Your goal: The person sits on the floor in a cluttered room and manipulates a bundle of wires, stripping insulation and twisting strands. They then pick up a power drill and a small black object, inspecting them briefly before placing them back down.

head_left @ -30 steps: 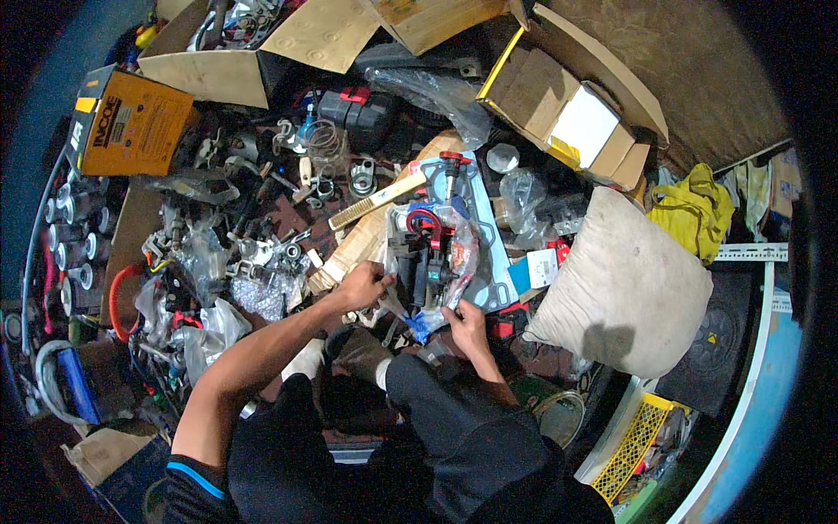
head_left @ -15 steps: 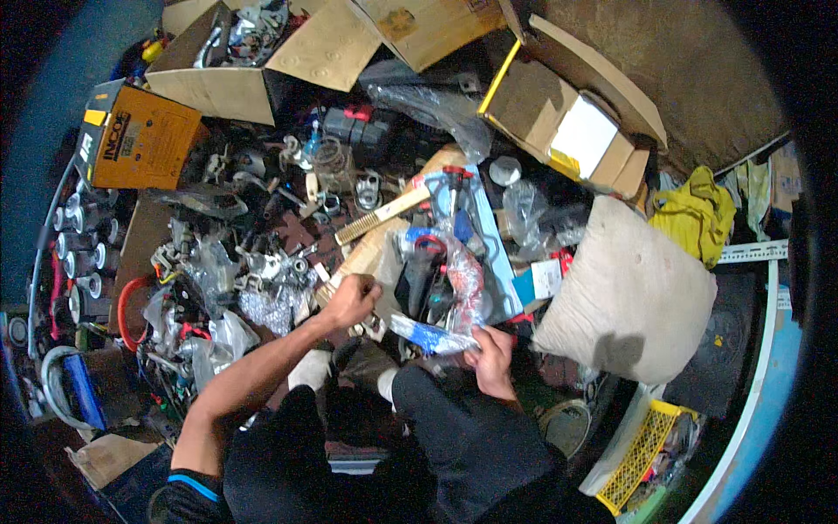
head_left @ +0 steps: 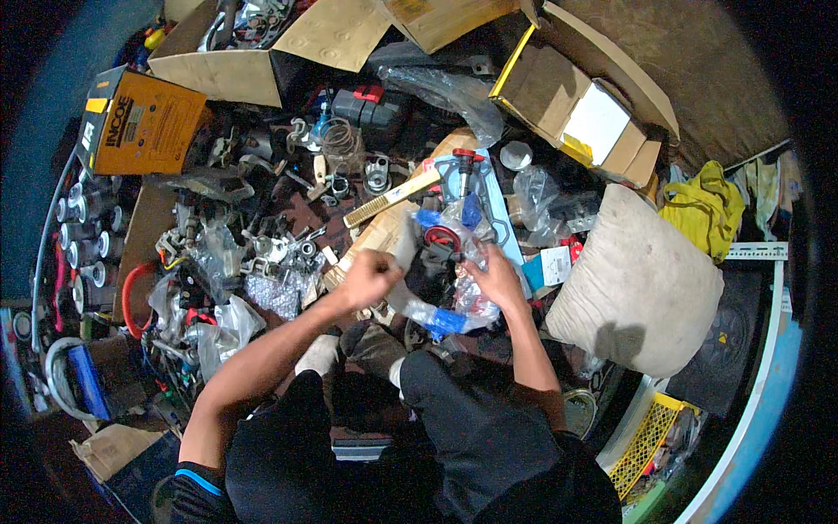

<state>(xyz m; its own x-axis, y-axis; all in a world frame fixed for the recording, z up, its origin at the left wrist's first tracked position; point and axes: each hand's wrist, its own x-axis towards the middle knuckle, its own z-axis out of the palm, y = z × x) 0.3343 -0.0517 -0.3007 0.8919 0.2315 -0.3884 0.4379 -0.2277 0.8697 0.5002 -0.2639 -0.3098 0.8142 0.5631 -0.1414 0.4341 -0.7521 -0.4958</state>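
Observation:
My left hand (head_left: 374, 278) is closed beside the left edge of a clear plastic wrapping (head_left: 422, 313); its fingers hide what they hold, if anything. My right hand (head_left: 496, 281) has its thumb and fingers closed on the right side of that wrapping, with some motion blur. The plastic is crumpled, with blue patches, and loops round toward me. Within it sits a dark part with a red ring (head_left: 443, 236). Just beyond stands a red-topped metal piece (head_left: 467, 164). A wooden-handled wire brush (head_left: 391, 199) lies past my left hand.
Metal parts and plastic bags (head_left: 229, 320) crowd the left. A pale cushion (head_left: 642, 284) and yellow cloth (head_left: 705, 210) lie right. Open cardboard boxes (head_left: 218, 77) line the back, with an orange-sided box (head_left: 148, 122) at far left. A blue tray (head_left: 497, 205) lies under the wrapped part.
My right hand has moved up and away from the plastic's near blue end onto its right side. My left hand has shifted right and away from me. The wrapping has spread into a wider loop.

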